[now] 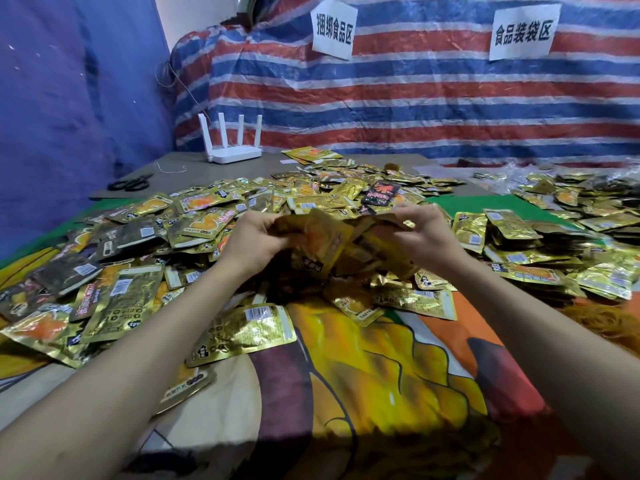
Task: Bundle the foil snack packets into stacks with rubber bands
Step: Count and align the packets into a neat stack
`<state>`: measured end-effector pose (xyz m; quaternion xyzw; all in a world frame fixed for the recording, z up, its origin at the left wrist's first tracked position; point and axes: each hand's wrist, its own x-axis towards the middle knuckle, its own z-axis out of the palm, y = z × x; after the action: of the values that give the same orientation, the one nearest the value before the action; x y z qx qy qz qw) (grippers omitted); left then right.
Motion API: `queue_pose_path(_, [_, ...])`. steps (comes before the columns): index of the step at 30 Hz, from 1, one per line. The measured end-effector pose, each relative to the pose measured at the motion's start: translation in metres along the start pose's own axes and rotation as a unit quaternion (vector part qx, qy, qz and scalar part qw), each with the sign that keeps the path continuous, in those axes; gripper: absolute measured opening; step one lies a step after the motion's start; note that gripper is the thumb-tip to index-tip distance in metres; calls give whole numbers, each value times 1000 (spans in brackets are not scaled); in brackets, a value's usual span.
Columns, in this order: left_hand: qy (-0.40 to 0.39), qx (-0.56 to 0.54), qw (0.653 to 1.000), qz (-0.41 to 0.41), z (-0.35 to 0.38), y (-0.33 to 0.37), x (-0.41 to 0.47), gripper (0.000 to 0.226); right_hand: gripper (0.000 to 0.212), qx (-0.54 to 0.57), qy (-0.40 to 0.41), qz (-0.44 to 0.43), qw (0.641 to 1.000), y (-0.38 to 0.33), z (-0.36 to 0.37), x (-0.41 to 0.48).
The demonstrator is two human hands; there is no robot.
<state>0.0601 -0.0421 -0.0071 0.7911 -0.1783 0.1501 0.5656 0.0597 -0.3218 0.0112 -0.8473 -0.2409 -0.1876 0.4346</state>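
Observation:
A big heap of gold foil snack packets [194, 216] covers the middle of the table. My left hand [254, 242] and my right hand [420, 233] each grip one side of a blurred bunch of gold packets [325, 244], held just above the heap. One black and red packet [381, 195] lies behind my hands. A pile of orange rubber bands [604, 322] sits at the right edge, beside my right forearm.
A colourful printed cloth [363, 375] covers the near table. Black scissors [131, 183] and a white router [232, 150] stand at the back left. Bundled packets [512, 226] lie to the right. A striped tarp with two paper signs [415, 98] hangs behind.

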Motion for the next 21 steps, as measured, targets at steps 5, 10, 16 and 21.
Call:
queue_pose_path(5, [106,-41,993,-10,-2,13,9,10,18,153,137,54,977,-4,12,-5])
queue_pose_path(10, [169,-115,977,-62,-3,20,12,31,16,218,202,82,951,-10,23,-3])
queue_pose_path(16, [146,-236,954,-110,0,27,6,40,11,288,234,114,922,-19,33,2])
queue_pose_path(21, [149,-282,938,-139,8,26,-5,40,12,345,255,154,890,-23,44,4])
